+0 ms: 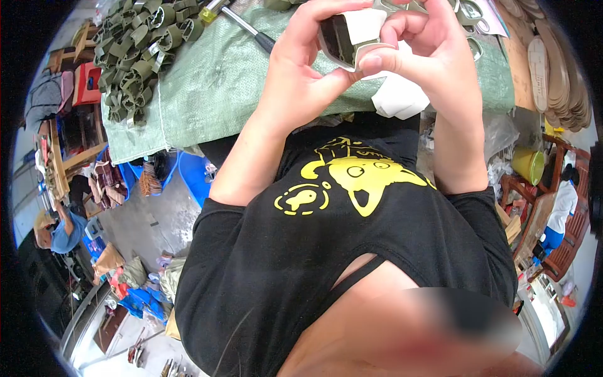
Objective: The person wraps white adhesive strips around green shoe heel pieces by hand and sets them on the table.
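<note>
Near the top centre, my left hand (309, 69) and my right hand (433, 60) hold one small curved piece (339, 39) between them. The piece has a dark inner face and a pale edge, with white material (367, 26) against it. My left fingers and thumb are closed round its left side. The thumb and fingers of my right hand pinch its right side. Below my right hand a crumpled white piece (400, 97) lies at the front edge of the green woven sheet (207, 94).
A heap of olive-green curved strips (135, 60) lies at the upper left, beside a hammer (248, 28). Stacked beige sole shapes (556, 81) stand at the upper right. One person (68, 232) is at the far left, another (561, 207) at the far right.
</note>
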{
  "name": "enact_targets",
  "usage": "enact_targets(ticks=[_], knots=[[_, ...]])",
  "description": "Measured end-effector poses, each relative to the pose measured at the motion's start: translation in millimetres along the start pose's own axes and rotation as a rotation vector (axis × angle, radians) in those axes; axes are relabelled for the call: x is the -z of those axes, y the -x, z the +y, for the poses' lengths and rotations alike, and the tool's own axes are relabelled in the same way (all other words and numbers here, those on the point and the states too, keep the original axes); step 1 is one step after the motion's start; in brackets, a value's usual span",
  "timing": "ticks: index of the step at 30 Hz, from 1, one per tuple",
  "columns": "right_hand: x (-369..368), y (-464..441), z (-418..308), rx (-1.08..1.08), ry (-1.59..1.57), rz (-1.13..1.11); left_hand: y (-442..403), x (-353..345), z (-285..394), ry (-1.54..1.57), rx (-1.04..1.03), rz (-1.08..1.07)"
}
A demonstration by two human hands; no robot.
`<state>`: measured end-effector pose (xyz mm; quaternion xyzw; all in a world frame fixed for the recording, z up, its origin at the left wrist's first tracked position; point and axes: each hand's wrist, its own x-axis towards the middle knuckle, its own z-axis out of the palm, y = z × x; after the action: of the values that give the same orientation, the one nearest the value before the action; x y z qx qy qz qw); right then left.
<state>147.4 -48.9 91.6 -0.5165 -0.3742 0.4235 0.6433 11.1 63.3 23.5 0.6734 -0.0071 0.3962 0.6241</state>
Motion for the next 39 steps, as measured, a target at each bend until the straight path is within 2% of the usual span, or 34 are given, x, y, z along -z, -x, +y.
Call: enact_targets(ticks=[2, 4, 8, 10, 11, 13, 14, 15, 16, 17, 19, 23, 24, 26, 27, 28, 29, 30, 32, 35, 38, 39], knots=[[-1, 2, -10, 0.005, -0.056, -0.107, 0, 2, -7, -0.03, -0.142, -0.016], [1, -1, -7, -0.021, -0.093, -0.163, 0, 4, -10, -0.005, -0.188, -0.041], [-4, -16, 18, -0.083, -0.228, -0.161, -4, 8, -16, -0.104, -0.272, -0.074], [-11, -10, 22, -0.074, -0.35, -0.086, -9, 12, -8, -0.273, -0.269, -0.109], [13, -8, 49, 0.057, -0.204, -0.206, -11, 14, -3, -0.378, -0.254, -0.14], [30, -5, 47, 0.002, -0.061, -0.21, -17, 15, 8, -0.588, -0.216, -0.22], [37, -3, 37, -0.016, 0.104, -0.113, -20, 12, 13, -0.657, -0.147, -0.195], [51, -13, 28, 0.058, 0.481, 0.07, -22, 10, 18, -0.728, -0.072, -0.168], [62, -18, 17, 0.171, 0.58, 0.241, -29, 12, 26, -0.779, 0.103, -0.189], [80, -23, 16, 0.15, 0.568, 0.41, -32, 23, 9, -0.854, 0.131, -0.149], [139, -44, 19, 0.44, 1.098, 0.53, -47, 32, -9, -1.099, 0.105, -0.119], [153, -67, 30, 0.377, 1.153, 0.418, -81, 26, -27, -1.372, 0.178, -0.204], [144, -68, 37, 0.448, 1.306, 0.483, -85, 24, -32, -1.396, 0.162, -0.253], [137, -61, 32, 0.397, 1.219, 0.359, -88, 21, -35, -1.471, 0.149, -0.39], [132, -54, 29, 0.371, 1.173, 0.296, -88, 23, -37, -1.43, 0.188, -0.423], [132, -45, 34, 0.564, 1.376, 0.286, -87, 27, -40, -1.389, 0.23, -0.458], [135, -37, 37, 0.541, 1.359, 0.227, -86, 33, -45, -1.346, 0.271, -0.492], [139, -29, 42, 0.514, 1.34, 0.169, -79, 48, -65, -1.292, -0.021, -0.429], [143, -7, 50, 0.432, 1.254, 0.02, -71, 53, -54, -1.22, 0.026, -0.292], [135, 17, 67, 0.299, 1.217, -0.02, -56, 63, -44, -1.07, 0.095, -0.132], [134, 12, 78, 0.345, 1.161, 0.036, -42, 60, -34, -0.889, 0.195, -0.013], [133, 9, 80, 0.369, 1.161, 0.05, -38, 59, -35, -0.812, 0.171, 0.033]])
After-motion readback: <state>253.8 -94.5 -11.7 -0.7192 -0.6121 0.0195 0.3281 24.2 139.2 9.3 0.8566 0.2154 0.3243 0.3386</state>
